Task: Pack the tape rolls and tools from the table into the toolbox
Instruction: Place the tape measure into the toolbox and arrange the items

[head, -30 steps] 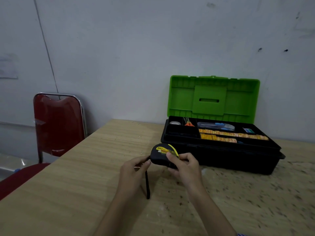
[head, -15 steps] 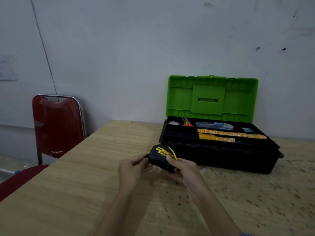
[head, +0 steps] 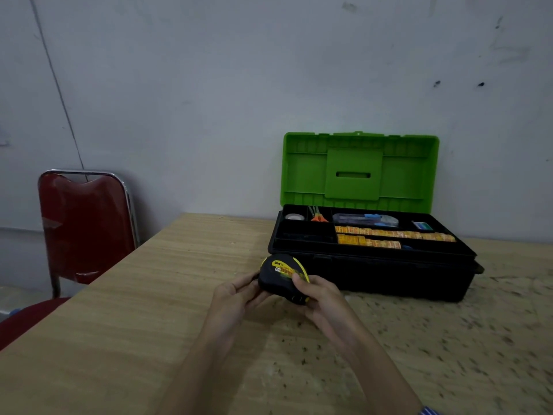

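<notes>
risk: tape measure (head: 282, 277) looks heavy for a two-hand fingertip hold; if one hand lets go early it could drop onto the worktop (head: 149, 310) or clip the toolbox (head: 371, 274) front wall.
risk 2: tray looks mostly filled. Free slot seems to be the front-left compartment (head: 303, 233); measure may be too bulky for it and sit proud, which would stop the green lid (head: 359, 172) closing.
risk 3: lid stands upright against the wall; a knock on the box during placement could tip it shut.
measure: held above the worktop, just in front of the toolbox's left front corner, not touching it. Yellow label faces up.
left hand (head: 232, 298): fingers curled onto the measure's left edge, gripping it.
right hand (head: 320, 298): wrapped round the right side, one finger over the label. Both hands clamped on the measure, close together.
tray contents: tape roll (head: 294, 217) back-left, orange-handled tool (head: 318, 217) beside it, yellow strips (head: 389, 235) along the middle.
status: measure not yet packed; judged next step is lift over the front wall and set down.
</notes>
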